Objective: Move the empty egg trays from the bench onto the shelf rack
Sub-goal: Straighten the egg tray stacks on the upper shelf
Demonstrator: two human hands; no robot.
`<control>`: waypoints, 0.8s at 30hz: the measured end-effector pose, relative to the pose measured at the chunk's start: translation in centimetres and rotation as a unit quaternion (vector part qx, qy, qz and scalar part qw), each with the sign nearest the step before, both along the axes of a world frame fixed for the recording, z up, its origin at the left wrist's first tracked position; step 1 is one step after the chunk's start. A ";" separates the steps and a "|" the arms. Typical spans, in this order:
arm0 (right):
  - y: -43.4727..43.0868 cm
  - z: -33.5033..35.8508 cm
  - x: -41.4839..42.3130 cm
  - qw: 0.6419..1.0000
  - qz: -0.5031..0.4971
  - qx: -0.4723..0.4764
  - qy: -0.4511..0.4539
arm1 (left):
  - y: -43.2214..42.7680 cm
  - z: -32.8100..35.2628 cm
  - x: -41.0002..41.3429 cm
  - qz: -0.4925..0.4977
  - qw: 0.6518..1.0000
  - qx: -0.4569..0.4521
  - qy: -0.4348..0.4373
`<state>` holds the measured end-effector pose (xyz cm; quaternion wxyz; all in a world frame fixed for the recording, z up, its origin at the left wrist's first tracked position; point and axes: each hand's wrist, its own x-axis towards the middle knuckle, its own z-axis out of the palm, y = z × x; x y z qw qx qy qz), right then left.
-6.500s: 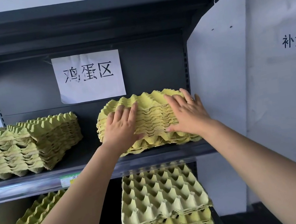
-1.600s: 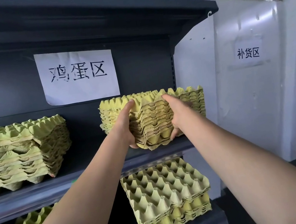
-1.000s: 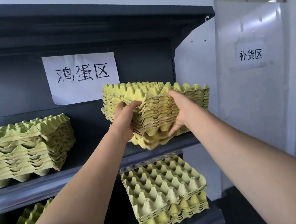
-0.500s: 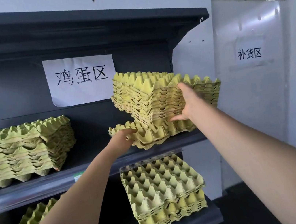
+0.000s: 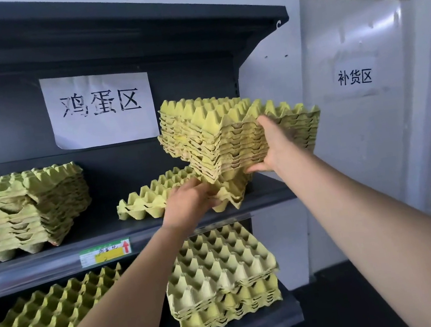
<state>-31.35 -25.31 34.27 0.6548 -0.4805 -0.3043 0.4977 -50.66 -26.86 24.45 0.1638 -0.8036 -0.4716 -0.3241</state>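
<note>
The right hand is gripping a raised stack of yellow-green pulp egg trays above the dark metal shelf. The left hand is gripping the few trays lying on it.

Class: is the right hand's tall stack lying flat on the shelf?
No, the right hand holds the tall stack raised above the shelf.

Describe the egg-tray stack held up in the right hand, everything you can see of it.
The raised stack is roughly ten nested yellow-green moulded-pulp egg trays, empty, peaked cups up, edges slightly misaligned. It hangs tilted above the middle shelf, its right part past the shelf's end. The right hand grips its near edge, thumb beneath, fingers up its side. Its lowest corner meets or nearly meets the lower trays lying on the shelf, which the left hand holds.
</note>
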 end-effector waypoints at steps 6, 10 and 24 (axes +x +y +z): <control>1.8 0.5 3.0 1.000 0.002 0.010 0.007 | 0.4 0.3 7.3 0.103 0.992 -0.007 -0.071; 2.1 0.5 4.6 1.000 0.003 0.014 0.017 | 0.6 0.4 6.6 0.043 0.999 -0.008 -0.016; 1.8 -0.3 3.2 0.999 0.026 -0.002 0.030 | 2.0 0.4 4.7 0.249 0.968 -0.022 -0.028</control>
